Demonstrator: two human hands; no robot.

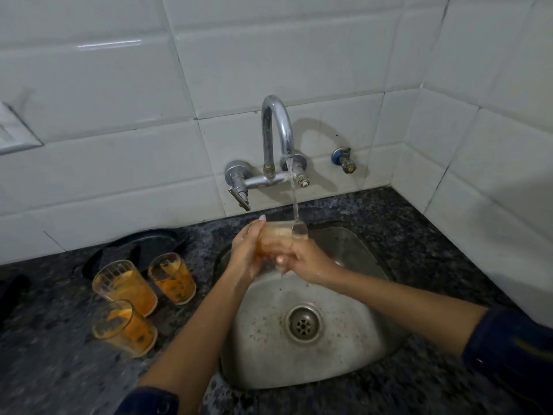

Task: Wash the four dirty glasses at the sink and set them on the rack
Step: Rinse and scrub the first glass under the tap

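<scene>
No legible text, labels, brands or nos. showing anywhere; nothing readable on glasses, tap or wall tiles.

White glossy wall tiles (119, 163) fill the frame from nine o'clock round to three o'clock, meeting in a corner at about two o'clock. A small blue-handled angle valve (344, 158) sticks out of the tiles at roughly one o'clock, just above the countertop. A white switch plate (12, 130) sits on the wall at the nine o'clock edge, cut off by the frame. The dark speckled granite countertop (59, 369) spreads across the lower half, from eight o'clock to four o'clock. A black pan (140, 247) lies on the granite at about nine o'clock, against the wall. A dark object (12, 295) at the far eight o'clock edge is too blurred to identify.
</scene>
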